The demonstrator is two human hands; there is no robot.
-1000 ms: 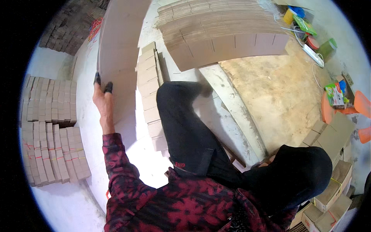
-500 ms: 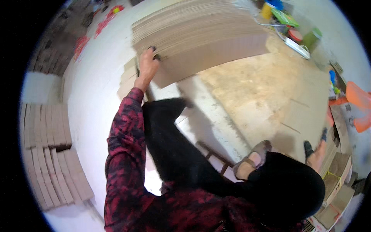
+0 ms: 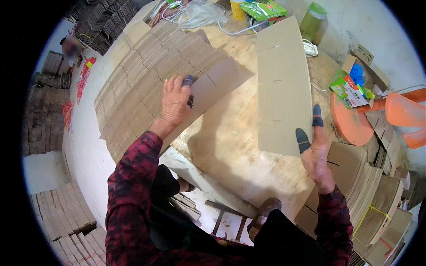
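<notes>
Cardboard sheet (image 3: 282,95), pinched by the nearer right hand (image 3: 317,162), runs lengthwise ahead-left of its fingers (image 3: 317,119), left hand (image 3: 174,101) resting on the stack (image 3: 137,77), grip unclear.

Near fisheye head view, downward onto left hand (image 3: 174,103) and right hand (image 3: 317,156)

Loose black trousers (image 3: 284,237) cover the legs. To the trousers' left and right run long sleeves (image 3: 133,177), near-black with mottled deep red patches, reaching the wrists. Beyond the trousers, left hand (image 3: 174,99) and right hand (image 3: 316,159) wear dark grey-blue covers (image 3: 303,137) on thumb and forefinger. A brown shoe (image 3: 270,206) shows just past the trousers.
</notes>
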